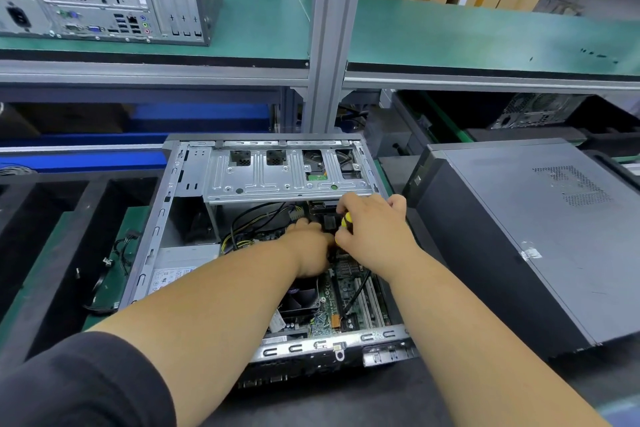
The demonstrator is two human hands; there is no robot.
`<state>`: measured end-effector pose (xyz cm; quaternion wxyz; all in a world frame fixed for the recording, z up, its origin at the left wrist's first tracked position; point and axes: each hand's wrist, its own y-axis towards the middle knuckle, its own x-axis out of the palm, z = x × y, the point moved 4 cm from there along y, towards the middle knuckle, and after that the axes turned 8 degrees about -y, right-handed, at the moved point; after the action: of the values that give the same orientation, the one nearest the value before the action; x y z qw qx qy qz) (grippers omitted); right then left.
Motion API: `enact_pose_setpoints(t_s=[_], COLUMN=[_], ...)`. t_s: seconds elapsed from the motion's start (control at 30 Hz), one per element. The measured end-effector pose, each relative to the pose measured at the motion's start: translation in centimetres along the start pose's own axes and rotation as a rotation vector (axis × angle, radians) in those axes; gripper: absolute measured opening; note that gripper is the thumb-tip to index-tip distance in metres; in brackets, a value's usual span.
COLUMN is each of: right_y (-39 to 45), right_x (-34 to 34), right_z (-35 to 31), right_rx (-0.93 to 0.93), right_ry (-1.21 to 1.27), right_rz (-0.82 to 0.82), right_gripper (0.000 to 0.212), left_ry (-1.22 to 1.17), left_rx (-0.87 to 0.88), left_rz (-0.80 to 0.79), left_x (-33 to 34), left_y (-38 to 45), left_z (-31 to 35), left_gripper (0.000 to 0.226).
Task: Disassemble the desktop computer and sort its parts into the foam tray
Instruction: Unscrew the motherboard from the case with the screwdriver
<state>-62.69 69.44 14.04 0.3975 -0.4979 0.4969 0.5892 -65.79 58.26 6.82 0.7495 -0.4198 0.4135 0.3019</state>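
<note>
We have the open desktop computer case (263, 253) lying on its side on the desk (346, 402), between the black foam tray (69, 218) on our left and a closed tower (519, 236) on our right. Both arms reach deep into the chassis, just under the metal drive cage (284, 177).

Our right hand (374, 232) has its fingers curled tight around a yellow-and-black screwdriver handle (345, 220), held roughly upright; the tip is hidden behind our left hand, so we cannot tell which screw it meets. Our left hand (308, 246) rests on the board area just beside the tool; its fingertips are out of sight, so we cannot tell whether they are pinching something or merely steadying.

The motherboard (346, 295) looks thin, stiff and fragile, so we would judge it best lifted by its bare edges, never by the CPU cooler (301, 298) or the slots. The yellow and black power cables (249, 229) are limp and springy; we would pull them by their plugs, not the wires. The power supply (180, 270) looks a heavy metal box needing a full grip on its sides. Loose cables (114, 267) already lie on the green mat beside the tray. Any freed screw would be small and likely to drop into the case.
</note>
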Motion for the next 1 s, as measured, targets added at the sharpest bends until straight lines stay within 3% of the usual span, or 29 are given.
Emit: enact_pose_setpoints(t_s=[0.1,0.2,0.37,0.57,0.67,0.8,1.0], right_y=[-0.08,0.03,-0.02,0.12,0.09,0.09,0.02], right_x=[-0.02,0.26,0.13,0.24,0.23,0.02,-0.12], right_z=[-0.03,-0.06,0.08,-0.04,-0.05,-0.12,-0.01], right_rx=[-0.019,0.009,-0.009,0.010,-0.011,-0.024,0.023], right_ry=[-0.025,-0.079,0.005,-0.035,-0.021,0.002,0.007], right_rz=[-0.001,-0.018,0.007,-0.004,0.023,0.001,0.015], right_gripper=[0.019,0.036,0.013,0.024,0.013,0.016,0.010], left_ry=[-0.012,-0.009,-0.015,-0.063,-0.079,-0.084,-0.097], left_rx=[-0.015,-0.039,-0.019,-0.043,-0.054,-0.080,-0.070], left_rz=[-0.002,-0.032,-0.001,-0.010,-0.014,-0.030,-0.026], left_x=[0.09,0.05,0.08,0.01,0.06,0.05,0.09], left_y=[0.09,0.16,0.06,0.14,0.11,0.14,0.12], left_z=[0.00,0.05,-0.07,-0.26,-0.34,-0.41,-0.48], left_gripper=[0.035,0.044,0.040,0.045,0.042,0.035,0.047])
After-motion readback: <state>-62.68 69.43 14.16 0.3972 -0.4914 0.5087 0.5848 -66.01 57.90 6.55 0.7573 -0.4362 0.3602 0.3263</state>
